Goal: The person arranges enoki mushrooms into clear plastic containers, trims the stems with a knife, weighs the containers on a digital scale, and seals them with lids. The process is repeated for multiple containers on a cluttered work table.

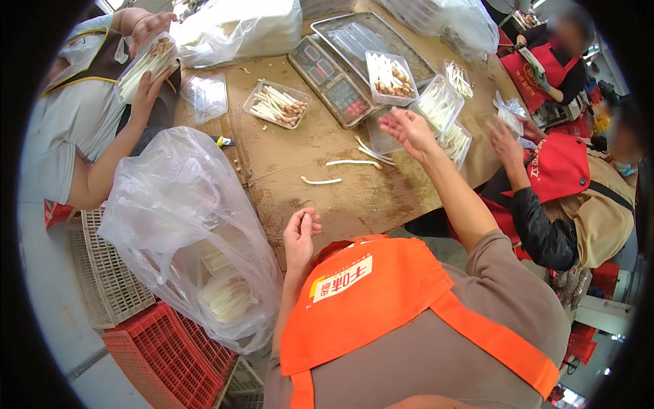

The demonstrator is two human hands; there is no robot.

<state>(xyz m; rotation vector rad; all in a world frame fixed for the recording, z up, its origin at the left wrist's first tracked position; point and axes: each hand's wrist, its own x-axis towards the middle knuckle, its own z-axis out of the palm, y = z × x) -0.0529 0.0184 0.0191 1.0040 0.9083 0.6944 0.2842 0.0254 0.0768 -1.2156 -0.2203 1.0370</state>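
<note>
My left hand (302,228) is at the cardboard-covered table's near edge, fingers curled in against the thumb, with nothing visible in it. My right hand (407,134) reaches over the table, fingers bent and slightly apart, and no held item shows. Just beyond it, a clear plastic tub (391,77) of long-stemmed, brown-capped mushrooms rests tilted on the edge of a digital scale (332,82). Two more tubs of pale stems, an upper one (440,104) and a lower one (454,144), lie beside my right wrist. Loose mushrooms lie between my hands, including a single stem (321,180).
Another mushroom tub (277,104) stands left of the scale, near clear lids (205,97). A plastic bag (179,204) holding packed tubs bulges at my left above red crates (168,353). A co-worker at left holds a filled tub (148,69); other people stand at right.
</note>
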